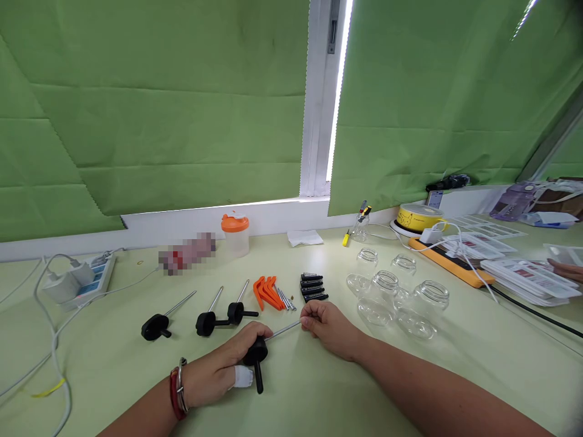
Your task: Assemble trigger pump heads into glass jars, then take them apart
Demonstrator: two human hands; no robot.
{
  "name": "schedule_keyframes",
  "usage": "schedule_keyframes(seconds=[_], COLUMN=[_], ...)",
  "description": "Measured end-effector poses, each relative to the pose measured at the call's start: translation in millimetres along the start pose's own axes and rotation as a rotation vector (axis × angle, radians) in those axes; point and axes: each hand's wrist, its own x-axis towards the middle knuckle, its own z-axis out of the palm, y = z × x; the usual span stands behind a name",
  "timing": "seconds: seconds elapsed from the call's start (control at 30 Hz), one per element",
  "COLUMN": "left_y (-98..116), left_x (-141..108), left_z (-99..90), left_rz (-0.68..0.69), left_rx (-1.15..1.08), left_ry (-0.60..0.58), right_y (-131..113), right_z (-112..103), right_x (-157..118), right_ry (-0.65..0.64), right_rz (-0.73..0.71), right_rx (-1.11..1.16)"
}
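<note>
My left hand [228, 362], with white tape on a finger and bracelets at the wrist, is closed around a black lid with a side handle [257, 358]. A thin metal rod [285, 331] sticks out of this lid toward the right. At the rod's far end, the fingertips of my right hand [328, 328] are pinched together. Three similar black lids with rods lie to the left: one farthest left [156, 326], and two side by side [206, 323]. Beyond my hands are orange curved pieces [268, 293], several screws [285, 298] and a row of black spiked pieces [313, 287].
Several clear jars [385, 297] stand right of my right hand. An orange-lidded cup [235, 235], a paper napkin [305, 238] and screwdrivers [359, 220] are at the back. A power strip [93, 282] with cables lies left. An orange-edged strip [449, 262], stacked cards [531, 280] and another person's hand [566, 269] are right.
</note>
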Motion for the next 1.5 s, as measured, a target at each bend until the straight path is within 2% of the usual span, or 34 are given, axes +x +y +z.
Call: schedule_keyframes(seconds=[0.17,0.33,0.43,0.57,0.7,0.8,1.13,1.33,1.5], left_y=[-5,-17,-19,-14,-11,-12,-21,-19,-19], left_x=[0,2,5,9,9,9,12,13,12], left_z=[-1.4,9.3,11.7,11.0,15.0,18.3,15.1,11.4,12.1], left_rz=[-0.058,-0.201,-0.187,-0.162,-0.242,-0.266,-0.254,-0.275,-0.272], left_rx=[-0.043,-0.05,-0.083,-0.071,-0.133,-0.115,-0.318,-0.353,-0.332], left_ry=[-0.012,0.091,0.172,0.212,0.246,0.256,0.223,0.229,0.223], right_y=[3,6,7,4,0,-2,-2,-1,-4], right_z=[1,0,-1,-1,0,0,1,0,-2], right_x=[1,0,0,-1,-3,-4,-2,-3,-4], right_ry=[0.002,0.007,-0.011,-0.018,-0.037,-0.036,-0.049,-0.092,-0.091], right_rz=[-0.008,-0.06,-0.055,-0.065,-0.069,-0.054,-0.012,-0.029,-0.029], right_rx=[-0.02,-0.033,0.022,0.063,0.074,0.062,-0.038,0.152,0.086])
